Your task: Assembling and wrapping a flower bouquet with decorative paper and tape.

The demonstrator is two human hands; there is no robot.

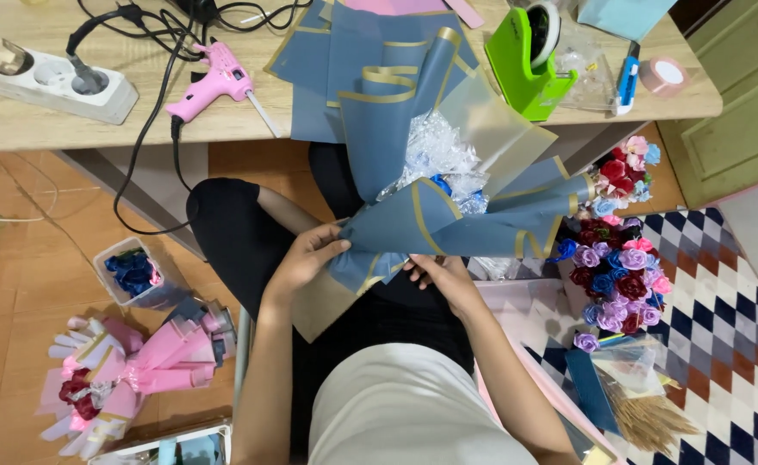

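Down in the lap, both hands work the bouquet (pixel 431 185). The left hand (pixel 306 254) has its fingers curled onto the edge of the slate-blue wrapping paper (pixel 396 228), pinching a gold-trimmed fold. The right hand (pixel 439 275) sits underneath at the base, fingers closed around the gathered stem end (mostly hidden by the paper, so the exact grip is hard to read). The bouquet tilts up and away from the body, with clear crinkled film and small blue flowers (pixel 444 185) at its centre.

The risk, as I judge it: the layered sheets could slide or fan apart if either pinch loosens, and a hard squeeze could crease the paper.

Beside the right knee lies a cluster of red, purple and blue paper roses (pixel 616 280); on the floor to the left, a pink bouquet (pixel 129 370) and a tub of blue flowers (pixel 133 271). Further off, on the table (pixel 17 129), a pink glue gun (pixel 211 82), spare blue sheets (pixel 344 52), a green tape dispenser (pixel 530 65) and a power strip (pixel 52 86). The stems themselves cannot be seen.
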